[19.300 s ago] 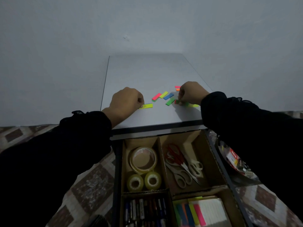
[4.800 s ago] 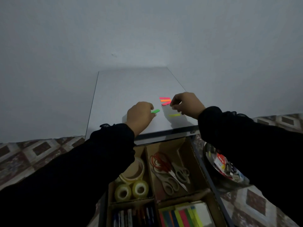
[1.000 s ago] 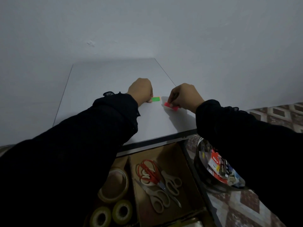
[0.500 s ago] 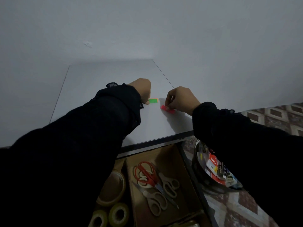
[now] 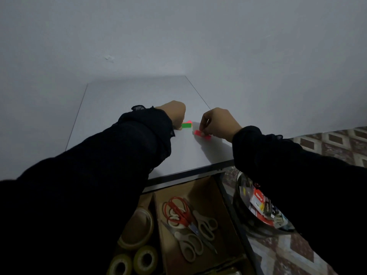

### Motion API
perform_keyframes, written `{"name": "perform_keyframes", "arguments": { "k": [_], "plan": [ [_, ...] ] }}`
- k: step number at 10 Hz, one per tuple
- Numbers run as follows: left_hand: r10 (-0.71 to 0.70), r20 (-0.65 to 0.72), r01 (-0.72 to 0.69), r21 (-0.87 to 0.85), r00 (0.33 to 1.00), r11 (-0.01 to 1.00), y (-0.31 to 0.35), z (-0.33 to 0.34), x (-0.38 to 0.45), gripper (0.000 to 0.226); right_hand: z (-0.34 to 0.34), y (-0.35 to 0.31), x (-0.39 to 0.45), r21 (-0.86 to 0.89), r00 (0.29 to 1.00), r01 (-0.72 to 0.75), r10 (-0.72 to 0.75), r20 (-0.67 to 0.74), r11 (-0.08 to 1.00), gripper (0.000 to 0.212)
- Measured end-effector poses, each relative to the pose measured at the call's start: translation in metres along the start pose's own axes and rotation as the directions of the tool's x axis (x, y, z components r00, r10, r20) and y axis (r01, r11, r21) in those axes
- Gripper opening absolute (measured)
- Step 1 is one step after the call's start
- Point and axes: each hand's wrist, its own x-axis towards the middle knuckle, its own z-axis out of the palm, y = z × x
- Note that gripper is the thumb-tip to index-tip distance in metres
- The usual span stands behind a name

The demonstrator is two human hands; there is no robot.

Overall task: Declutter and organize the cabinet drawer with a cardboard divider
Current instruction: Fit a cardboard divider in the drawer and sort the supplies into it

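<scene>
On the white cabinet top [image 5: 129,100], my left hand [image 5: 174,113] pinches a small stack of sticky tabs [image 5: 186,125], green on top with a pink edge showing behind. A little to the right, my right hand [image 5: 217,123] pinches a pink sticky tab [image 5: 201,134] that lies on the surface. Below the top's front edge the open drawer holds a cardboard divider [image 5: 206,193]. One compartment has several scissors [image 5: 188,221], one with red handles. The left compartment has tape rolls [image 5: 139,253], partly hidden by my left sleeve.
A round dark bowl [image 5: 244,213] of small stationery packets stands on the patterned floor [image 5: 333,143] right of the drawer. The cabinet sits against a plain white wall. The drawer's near compartments are out of frame.
Since a second ago both hands stay nearly in place on the cabinet top. A pink edge now shows behind the green tab, and the view has shifted slightly.
</scene>
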Motion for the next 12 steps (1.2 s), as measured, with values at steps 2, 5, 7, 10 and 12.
{"name": "perform_keyframes", "arguments": {
  "k": [2,5,7,10,12],
  "plan": [
    [0.085,-0.126,-0.067,0.145,0.988,0.987,0.001,0.0,-0.001,0.024,0.0,0.005,-0.002,-0.002,1.0,0.012,-0.012,0.002,1.0,0.011],
    [-0.022,-0.062,0.032,0.166,0.998,0.986,0.007,0.004,0.004,0.028,-0.001,0.012,-0.002,0.009,1.0,-0.004,0.004,-0.013,1.0,0.006],
    [0.021,-0.145,0.002,0.153,0.989,0.988,0.004,0.006,0.004,0.018,0.003,0.011,0.0,0.033,1.0,0.009,-0.009,-0.007,0.999,0.01],
    [0.066,-0.145,-0.031,0.234,0.987,0.972,0.011,0.006,0.01,0.015,0.01,0.008,0.006,0.054,0.999,0.02,-0.019,-0.034,0.998,0.028],
    [0.16,-0.087,-0.114,0.391,0.983,0.913,0.013,0.008,0.008,0.016,0.011,0.006,0.004,0.065,0.999,0.009,-0.006,-0.04,0.998,0.036]
  ]
}}
